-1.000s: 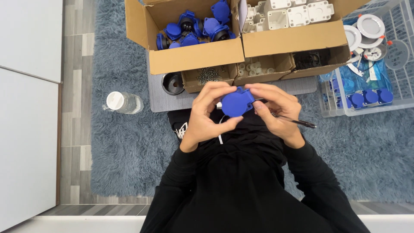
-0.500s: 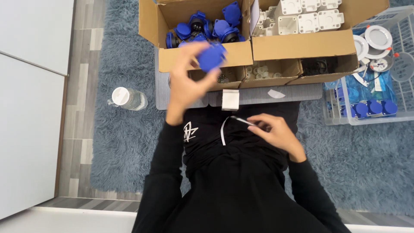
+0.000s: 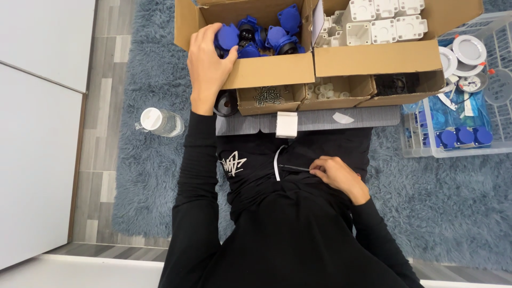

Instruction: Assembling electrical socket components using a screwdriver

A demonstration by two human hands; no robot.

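The left hand (image 3: pixel 209 61) has carried the blue socket (image 3: pixel 228 37) into the cardboard box (image 3: pixel 266 69), fingers curled on it among the others. Below the box, the right hand (image 3: pixel 338 176) pinches a thin black tool (image 3: pixel 293 168).

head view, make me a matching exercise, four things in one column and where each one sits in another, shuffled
Things
1. blue parts
2. white blocks
3. water bottle
4. thin dark tool

Places
A. lying on the rug, left of the boxes
B. in the right hand, over the lap
C. in the left cardboard box, at the left hand
D. in the right cardboard box

Pairs: 1-C, 2-D, 3-A, 4-B
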